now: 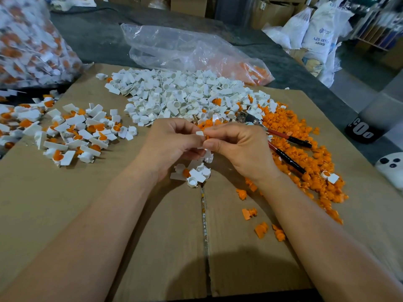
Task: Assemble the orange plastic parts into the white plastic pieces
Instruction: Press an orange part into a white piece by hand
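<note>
Orange plastic part (pixel 207 136) shows only as a sliver between the thumbs, pinched by the right hand (pixel 237 147) and pushed against a white plastic piece (pixel 200 133) pinched in the left hand (pixel 172 142); both hands are curled tight on their parts. So little of the joint is visible that I cannot tell whether the two are lined up. If they are skewed, the orange part may seat crooked or spring out of the pinch and drop into the loose cluster (pixel 194 173) just under the hands, where it would mix with unfinished bits. The hands work over a flattened cardboard sheet (pixel 109 214). The white pile (pixel 174 97) lies beyond the hands, the orange heap (pixel 305 153) right of the right hand with red-handled pliers (pixel 287 138) on it, and the assembled pieces (pixel 76 131) left of the left hand. Farther off are a clear bag (pixel 185 51), white sacks (pixel 316 29) and cartons.
</note>
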The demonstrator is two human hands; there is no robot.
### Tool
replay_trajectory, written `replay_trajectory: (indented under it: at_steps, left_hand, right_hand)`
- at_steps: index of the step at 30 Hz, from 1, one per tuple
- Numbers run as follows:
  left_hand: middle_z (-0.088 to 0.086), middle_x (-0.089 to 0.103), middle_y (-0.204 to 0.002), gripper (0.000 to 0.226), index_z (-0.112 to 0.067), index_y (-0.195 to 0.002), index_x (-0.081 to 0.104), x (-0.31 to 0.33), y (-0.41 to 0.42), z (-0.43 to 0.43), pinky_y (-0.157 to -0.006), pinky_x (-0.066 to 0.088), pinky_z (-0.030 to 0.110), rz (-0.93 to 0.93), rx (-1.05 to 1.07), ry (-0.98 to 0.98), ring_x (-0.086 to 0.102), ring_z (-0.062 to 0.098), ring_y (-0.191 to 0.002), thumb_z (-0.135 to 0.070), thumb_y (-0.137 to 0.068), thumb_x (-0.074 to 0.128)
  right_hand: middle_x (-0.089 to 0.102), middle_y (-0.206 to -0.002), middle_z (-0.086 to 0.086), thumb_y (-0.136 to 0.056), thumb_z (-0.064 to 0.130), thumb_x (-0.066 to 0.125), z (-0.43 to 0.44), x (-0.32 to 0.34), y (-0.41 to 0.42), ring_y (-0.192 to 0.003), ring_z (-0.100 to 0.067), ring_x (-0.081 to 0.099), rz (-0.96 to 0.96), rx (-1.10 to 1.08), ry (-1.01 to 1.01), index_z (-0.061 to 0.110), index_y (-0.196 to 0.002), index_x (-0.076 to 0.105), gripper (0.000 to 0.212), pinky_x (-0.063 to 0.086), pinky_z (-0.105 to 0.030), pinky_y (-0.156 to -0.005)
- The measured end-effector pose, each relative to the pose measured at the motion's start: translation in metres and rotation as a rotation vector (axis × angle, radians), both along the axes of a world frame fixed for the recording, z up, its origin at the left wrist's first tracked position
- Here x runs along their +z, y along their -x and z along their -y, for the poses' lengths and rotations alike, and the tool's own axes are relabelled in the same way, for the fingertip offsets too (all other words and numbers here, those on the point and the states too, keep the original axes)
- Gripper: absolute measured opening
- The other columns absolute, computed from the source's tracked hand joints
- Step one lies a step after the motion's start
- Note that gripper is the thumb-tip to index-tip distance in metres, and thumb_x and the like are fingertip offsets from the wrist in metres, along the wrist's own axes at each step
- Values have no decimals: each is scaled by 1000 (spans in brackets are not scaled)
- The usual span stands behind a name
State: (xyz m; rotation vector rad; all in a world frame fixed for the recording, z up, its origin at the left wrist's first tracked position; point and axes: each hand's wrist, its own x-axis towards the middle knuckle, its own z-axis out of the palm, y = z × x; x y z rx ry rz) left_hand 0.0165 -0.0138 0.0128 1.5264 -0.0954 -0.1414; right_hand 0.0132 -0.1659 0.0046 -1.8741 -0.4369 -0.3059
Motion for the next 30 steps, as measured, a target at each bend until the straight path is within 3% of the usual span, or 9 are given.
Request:
replay_trajectory:
  at_steps: [6, 9, 14, 19, 24, 30]
  left_hand:
    - [5, 64, -51, 13, -3, -67, 62, 2, 1, 1, -47, 52, 19, -24, 8, 43, 63, 13, -46, 8, -73, 67]
    - [5, 63, -49, 15, -2, -65, 61, 3, 0, 1, -45, 50, 18, -24, 33, 79, 61, 13, -44, 9, -73, 67]
    - [7, 63, -49, 13, -3, -66, 62, 3, 1, 0, -44, 48, 17, -27, 7, 73, 61, 14, -43, 8, -72, 67]
    - [6, 62, -48, 15, -4, -64, 62, 4, 0, 1, -40, 45, 16, -43, 12, 73, 59, 13, -41, 8, -71, 67]
    - [0, 60, -46, 11, -7, -65, 62, 3, -1, -1, -34, 28, 12, -76, 49, 37, 50, 7, -35, -1, -68, 71]
    - [-1, 61, -47, 12, -9, -63, 63, 4, -1, -1, -33, 26, 10, -110, 59, 54, 48, 6, -33, -2, -67, 72]
  right_hand:
    - [67, -86, 4, -65, 7, 73, -1, 4, 2, -79, -6, 67, -68, 54, -56, 19, -99, 64, 38, 54, -22, -75]
    - [66, -94, 1, -64, 0, 73, -1, 5, 3, -81, -8, 67, -63, 86, -52, 25, -101, 60, 46, 54, -23, -78]
    - [65, -96, -5, -68, -9, 69, -1, 4, 4, -75, -5, 67, -31, 80, -71, 7, -109, 58, 46, 53, -17, -73]
    - [67, -82, 6, -68, -7, 70, 1, 5, 4, -73, -3, 68, -36, 89, -26, 22, -98, 60, 43, 53, -18, -73]
    - [67, -90, -4, -70, -11, 68, 1, 4, 2, -81, -11, 67, -61, 79, -32, 13, -104, 60, 42, 54, -22, -77]
    - [66, -94, -5, -73, -12, 65, 1, 4, 2, -83, -11, 66, -58, 74, -2, 11, -107, 59, 41, 53, -22, -79]
